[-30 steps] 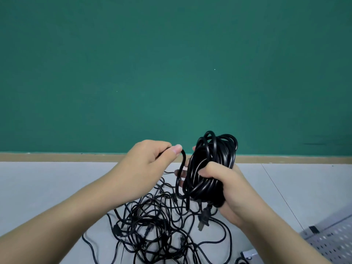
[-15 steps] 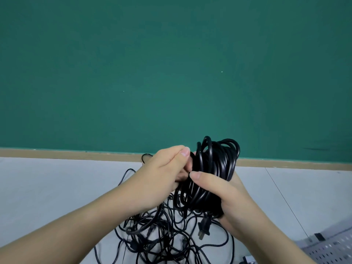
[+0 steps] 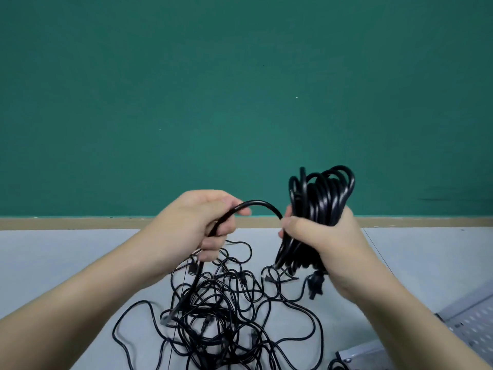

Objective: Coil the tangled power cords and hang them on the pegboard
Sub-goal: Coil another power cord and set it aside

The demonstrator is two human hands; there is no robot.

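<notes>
Right hand (image 3: 324,243) grips the coil (image 3: 318,206) tight, left hand (image 3: 198,222) curls around the free cord (image 3: 256,205) feeding in from the tangle (image 3: 221,311) below on the tabletop (image 3: 66,263): keep slack short, lay each loop same size, don't yank knots.

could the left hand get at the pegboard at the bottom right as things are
Probably not right now: the left hand grips a loose cord run, and the right hand and its coil lie between it and the pegboard.

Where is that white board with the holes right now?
The pegboard lies flat at the head view's lower right corner, beyond the right forearm, right of the tangled cords.
</notes>
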